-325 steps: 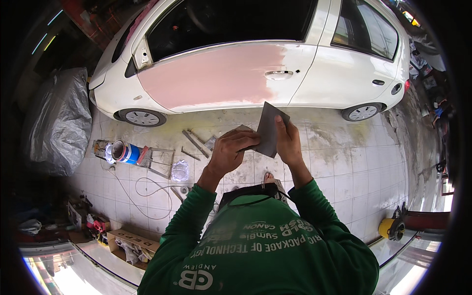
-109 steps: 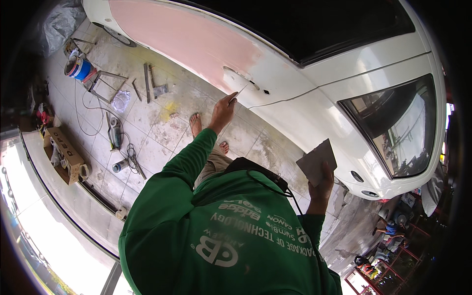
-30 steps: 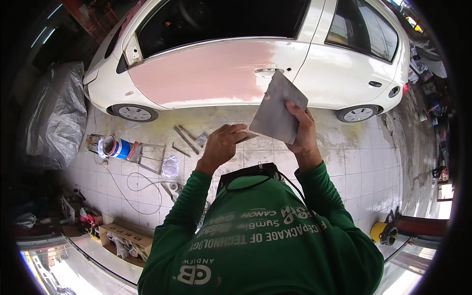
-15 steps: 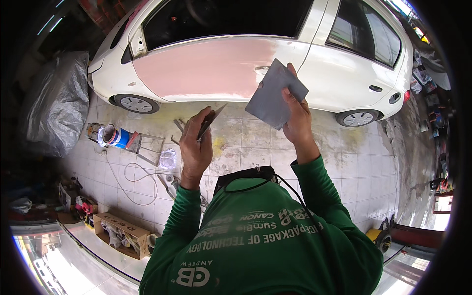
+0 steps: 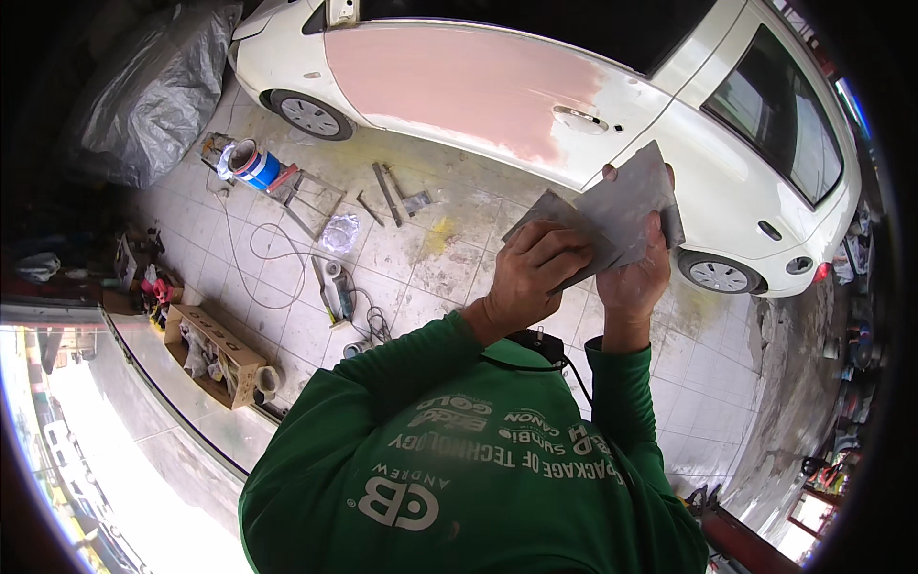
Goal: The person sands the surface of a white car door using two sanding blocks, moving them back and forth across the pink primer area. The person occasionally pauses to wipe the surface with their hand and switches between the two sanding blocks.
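My right hand (image 5: 635,287) holds up a flat grey rectangular plate (image 5: 633,201), thumb across its face and fingertips showing behind its upper edge. In my closed left hand (image 5: 532,271) is a smaller, thin dark grey plate (image 5: 547,212), shaped like a putty spreader. The two plates overlap in view, the smaller one against the near left side of the larger; whether they are pressed together is hard to tell. Beyond them stands a white car (image 5: 727,182), its front door coated with a large patch of pink filler (image 5: 449,81).
On the tiled floor (image 5: 421,311) to the left are a blue can (image 5: 253,167) by a metal frame (image 5: 314,203), several flat tools (image 5: 386,194), a power tool (image 5: 338,290) and cords. A cardboard box (image 5: 212,359) lies farther left, below a grey-covered object (image 5: 158,105).
My left hand has swung right, bringing its smaller plate to the larger one in my right hand. My right hand has shifted right and down. The view has turned, showing more floor to the left.
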Action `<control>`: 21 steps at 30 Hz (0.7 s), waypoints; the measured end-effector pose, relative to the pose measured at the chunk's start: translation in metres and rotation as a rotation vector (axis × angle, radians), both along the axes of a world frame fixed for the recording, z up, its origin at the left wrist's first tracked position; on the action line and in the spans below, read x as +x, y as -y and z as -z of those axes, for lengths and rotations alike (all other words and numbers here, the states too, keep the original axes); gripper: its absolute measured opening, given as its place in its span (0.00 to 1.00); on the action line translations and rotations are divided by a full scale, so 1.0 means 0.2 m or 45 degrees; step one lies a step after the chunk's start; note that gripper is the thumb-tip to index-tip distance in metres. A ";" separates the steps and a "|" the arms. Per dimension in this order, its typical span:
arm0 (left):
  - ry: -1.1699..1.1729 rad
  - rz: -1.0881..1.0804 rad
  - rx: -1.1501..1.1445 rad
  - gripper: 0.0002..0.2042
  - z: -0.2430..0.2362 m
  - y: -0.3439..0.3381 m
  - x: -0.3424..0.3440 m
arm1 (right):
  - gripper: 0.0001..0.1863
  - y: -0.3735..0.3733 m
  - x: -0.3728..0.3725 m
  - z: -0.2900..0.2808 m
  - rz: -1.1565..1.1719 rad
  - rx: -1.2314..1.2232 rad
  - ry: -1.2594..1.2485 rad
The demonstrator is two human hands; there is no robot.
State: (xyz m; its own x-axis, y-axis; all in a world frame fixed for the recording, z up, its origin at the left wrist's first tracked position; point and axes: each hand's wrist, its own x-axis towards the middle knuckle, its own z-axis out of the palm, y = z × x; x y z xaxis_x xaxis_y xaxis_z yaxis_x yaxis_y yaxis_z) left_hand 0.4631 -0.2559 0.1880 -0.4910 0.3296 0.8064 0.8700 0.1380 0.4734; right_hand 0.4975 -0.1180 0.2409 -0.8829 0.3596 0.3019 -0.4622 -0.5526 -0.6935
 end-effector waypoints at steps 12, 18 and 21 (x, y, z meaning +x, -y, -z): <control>0.000 -0.296 0.063 0.13 0.00 0.03 0.14 | 0.30 0.06 0.22 0.15 -0.212 -0.100 0.311; 0.064 -0.227 0.142 0.12 -0.11 0.15 0.09 | 0.29 0.10 0.31 0.20 -0.180 0.102 0.467; 0.142 -0.193 0.181 0.13 -0.14 0.26 0.01 | 0.26 0.07 0.26 0.28 -0.115 0.157 0.612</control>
